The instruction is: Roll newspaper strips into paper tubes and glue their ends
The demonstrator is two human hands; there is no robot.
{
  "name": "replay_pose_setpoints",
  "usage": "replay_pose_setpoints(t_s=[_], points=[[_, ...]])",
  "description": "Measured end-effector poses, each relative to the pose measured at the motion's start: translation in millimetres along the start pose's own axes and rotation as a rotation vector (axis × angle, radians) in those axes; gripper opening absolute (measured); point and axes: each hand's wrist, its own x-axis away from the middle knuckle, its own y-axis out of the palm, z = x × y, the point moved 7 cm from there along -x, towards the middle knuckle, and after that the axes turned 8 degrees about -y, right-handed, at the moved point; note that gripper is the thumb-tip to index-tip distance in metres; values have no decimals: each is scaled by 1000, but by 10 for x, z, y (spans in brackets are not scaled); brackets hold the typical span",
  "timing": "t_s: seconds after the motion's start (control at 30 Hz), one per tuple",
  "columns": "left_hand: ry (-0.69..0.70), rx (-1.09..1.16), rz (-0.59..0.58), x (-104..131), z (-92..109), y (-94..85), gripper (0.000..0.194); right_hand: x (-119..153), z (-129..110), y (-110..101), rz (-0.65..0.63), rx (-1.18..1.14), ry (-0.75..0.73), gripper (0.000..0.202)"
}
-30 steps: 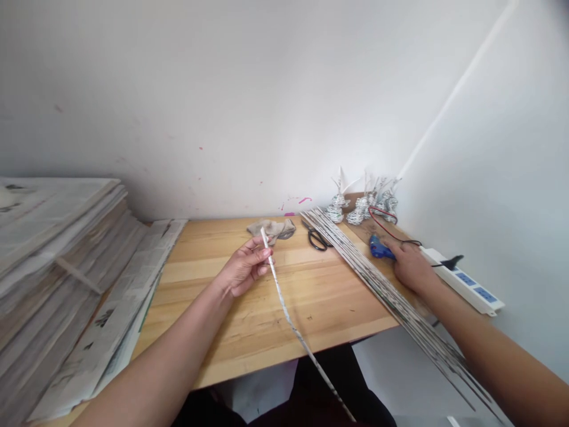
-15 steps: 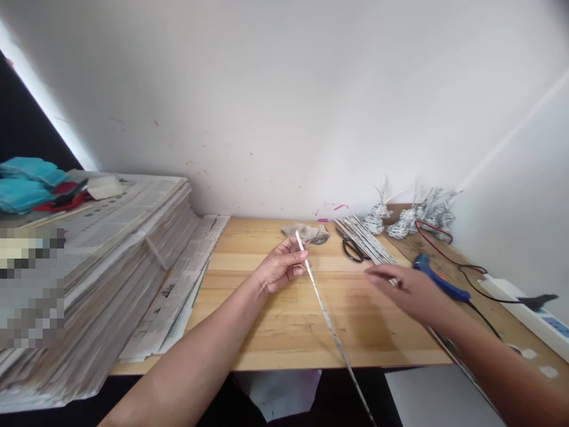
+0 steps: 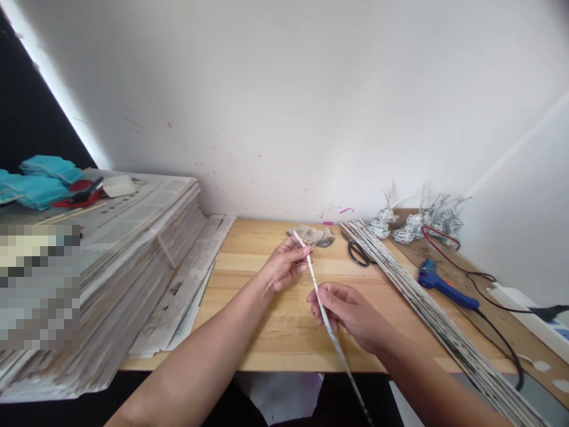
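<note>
The left hand (image 3: 288, 264) pinches a rolled-paper stick (image 3: 327, 325) near its tip; below it, the right hand (image 3: 344, 311) grasps the same stick.

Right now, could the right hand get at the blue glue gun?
Probably yes: nothing covers the blue glue gun, though the right hand is on the paper tube and must cross the bundle of paper sticks.

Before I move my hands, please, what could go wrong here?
The bundle of paper rods overhangs the table; your right hand could knock it down. The blue glue gun lies close by and, if hot, might burn you. The single paper rod you hold passes the edge and may bend.
</note>
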Motion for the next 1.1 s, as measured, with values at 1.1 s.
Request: replay_pose_setpoints(t_s=[1.1], points=[[-2,74,53,-13,47,-55,18,161,-67,-200,187,145,-22,37]])
